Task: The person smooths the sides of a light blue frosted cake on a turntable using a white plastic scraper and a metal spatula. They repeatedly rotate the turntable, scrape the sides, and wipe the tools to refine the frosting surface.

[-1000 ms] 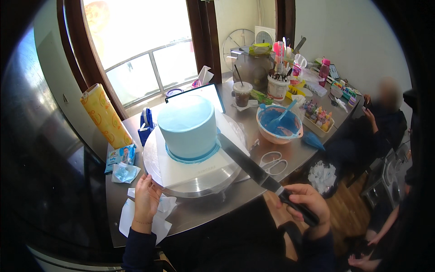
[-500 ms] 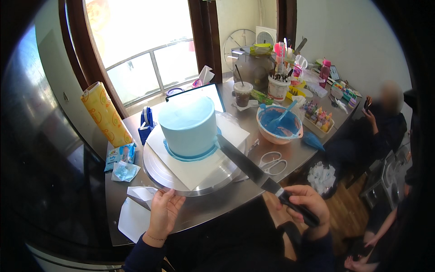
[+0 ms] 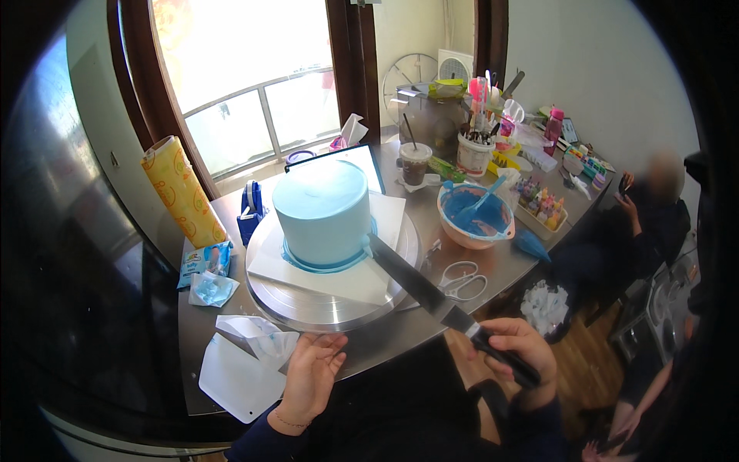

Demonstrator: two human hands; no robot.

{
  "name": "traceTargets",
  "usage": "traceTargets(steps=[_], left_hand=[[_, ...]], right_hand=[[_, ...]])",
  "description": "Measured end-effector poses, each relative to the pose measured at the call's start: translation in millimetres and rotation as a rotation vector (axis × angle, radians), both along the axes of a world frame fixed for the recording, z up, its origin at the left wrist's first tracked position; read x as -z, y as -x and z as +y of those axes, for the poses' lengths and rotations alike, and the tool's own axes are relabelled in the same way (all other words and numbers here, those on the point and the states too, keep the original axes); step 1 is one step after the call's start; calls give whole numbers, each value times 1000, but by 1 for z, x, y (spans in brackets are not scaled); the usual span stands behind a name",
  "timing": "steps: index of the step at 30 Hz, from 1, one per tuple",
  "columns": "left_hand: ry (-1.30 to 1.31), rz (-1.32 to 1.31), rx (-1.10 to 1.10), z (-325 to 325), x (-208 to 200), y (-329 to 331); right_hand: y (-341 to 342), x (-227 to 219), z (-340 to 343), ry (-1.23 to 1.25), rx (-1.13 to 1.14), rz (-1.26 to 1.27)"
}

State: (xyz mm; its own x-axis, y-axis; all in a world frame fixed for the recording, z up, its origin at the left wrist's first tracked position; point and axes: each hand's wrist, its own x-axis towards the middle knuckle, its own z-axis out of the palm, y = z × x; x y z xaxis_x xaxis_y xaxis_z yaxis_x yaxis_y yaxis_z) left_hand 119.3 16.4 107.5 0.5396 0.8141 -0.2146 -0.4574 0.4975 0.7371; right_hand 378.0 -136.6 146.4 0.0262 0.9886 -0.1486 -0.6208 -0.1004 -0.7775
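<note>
A tall light-blue frosted cake (image 3: pixel 322 219) stands on a square white board (image 3: pixel 265 266) on a silver turntable (image 3: pixel 308 312). Darker blue icing rings its base. My right hand (image 3: pixel 516 350) grips the black handle of an icing spatula (image 3: pixel 419 289). The blade slants up to the left, its tip at the lower right side of the cake. Just off the near rim of the turntable is my left hand (image 3: pixel 312 373), fingers loosely bent and holding nothing. Beneath and beside it lie a white scraper (image 3: pixel 235 377) and crumpled white paper (image 3: pixel 265 339).
To the right are a bowl of blue icing (image 3: pixel 477 219) with a spatula in it, white-handled scissors (image 3: pixel 463 282) and a blue piping bag (image 3: pixel 531 245). An iced drink (image 3: pixel 414 163) stands behind. At left are a wipes packet (image 3: pixel 204 263) and a yellow roll (image 3: pixel 181 192). People sit at right.
The turntable and board have rotated under the cake. My left hand has come off the rim and moved right and nearer. The spatula stays against the cake's side.
</note>
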Motion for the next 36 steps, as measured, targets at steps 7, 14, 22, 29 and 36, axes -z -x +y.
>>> traceTargets(steps=[7, 14, 22, 29, 36], left_hand=[[6, -11, -202, -6, 5, -10], [43, -94, -67, -12, 10, -17], [18, -115, 37, -15, 17, -20], [-6, -224, -131, 0, 18, 1], [-99, -348, -103, 30, 13, 24]], right_hand=[[2, -1, -1, 18, -4, -55], [3, -1, -1, 40, -34, -28], [5, -3, -7, 51, -139, -41], [-4, 6, -30, -125, -197, 110], [-26, 15, -42, -297, -344, -70]])
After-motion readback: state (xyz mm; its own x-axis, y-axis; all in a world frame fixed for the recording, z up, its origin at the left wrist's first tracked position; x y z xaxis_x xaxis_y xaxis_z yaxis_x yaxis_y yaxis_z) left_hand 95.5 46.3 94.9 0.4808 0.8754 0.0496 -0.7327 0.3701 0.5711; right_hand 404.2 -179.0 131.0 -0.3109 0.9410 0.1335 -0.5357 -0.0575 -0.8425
